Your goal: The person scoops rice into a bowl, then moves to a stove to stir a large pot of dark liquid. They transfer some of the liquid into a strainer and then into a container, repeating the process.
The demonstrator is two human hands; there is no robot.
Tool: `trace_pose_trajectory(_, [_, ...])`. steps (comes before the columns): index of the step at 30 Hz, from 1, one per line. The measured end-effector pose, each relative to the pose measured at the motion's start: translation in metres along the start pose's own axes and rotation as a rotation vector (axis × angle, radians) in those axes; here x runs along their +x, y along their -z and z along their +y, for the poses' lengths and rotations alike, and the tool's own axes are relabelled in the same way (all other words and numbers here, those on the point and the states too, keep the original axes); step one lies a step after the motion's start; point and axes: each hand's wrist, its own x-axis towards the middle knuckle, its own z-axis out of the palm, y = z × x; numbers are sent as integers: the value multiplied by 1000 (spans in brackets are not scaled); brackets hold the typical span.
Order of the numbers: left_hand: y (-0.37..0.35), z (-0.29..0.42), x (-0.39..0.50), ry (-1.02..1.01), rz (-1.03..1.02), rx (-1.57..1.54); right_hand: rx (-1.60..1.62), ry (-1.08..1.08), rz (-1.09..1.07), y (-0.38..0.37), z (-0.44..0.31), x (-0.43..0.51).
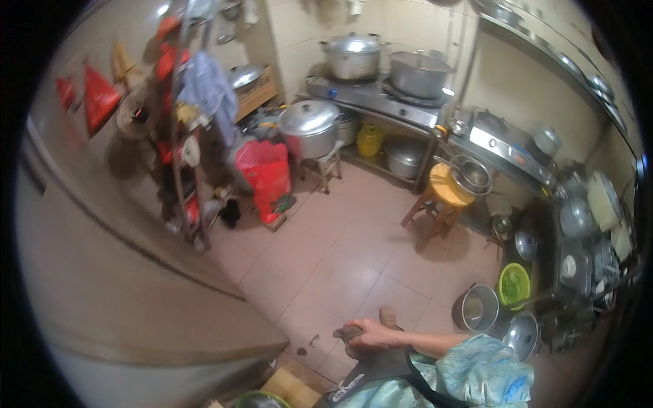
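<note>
My right hand (pixel 375 332) reaches across in front of my body, its fingers closed around a dark grey-brown bunched rag (pixel 350 333). The rag's crumpled end sticks out past the fingers, and blur hides its finer detail. A light blue-green patterned sleeve (pixel 484 370) covers the upper arm. Below the hand hangs a black apron (pixel 370 375) that bears writing. One brown shoe (pixel 387 316) shows on the pink tiled floor (pixel 352 275) just beyond the wrist. My left hand is out of view.
A wooden stool (pixel 443 196) holds a metal strainer (pixel 472 176). Near the right arm stand a deep metal pot (pixel 476 308), a green basin (pixel 514 286) and a lid (pixel 521 336). Large pots (pixel 353 58) sit on the back stove. A red bag (pixel 265 173) and a big cabinet (pixel 153 306) flank the left.
</note>
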Motion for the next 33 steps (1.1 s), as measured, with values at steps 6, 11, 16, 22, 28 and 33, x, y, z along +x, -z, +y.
trace_pose_trajectory(6, [-224,256,-6,197,-836,-730,126,80,228,152,-12,11])
trace_pose_trajectory(11, [-322,471,-26,712,-1604,-1742,159,214,400,255,-49,47])
trace_pose_trajectory(16, [-395,598,42,330,-1535,-1750,158,479,536,382,-104,96])
trace_pose_trajectory(22, [-537,715,106,231,-1740,-1700,-68,527,1277,590,-127,107])
trace_pose_trajectory(28, [-678,770,114,747,-1865,-1284,954,483,1661,778,-60,142])
trace_pose_trajectory(33, [-759,790,122,500,-2000,-883,1159,-63,2134,905,102,176])
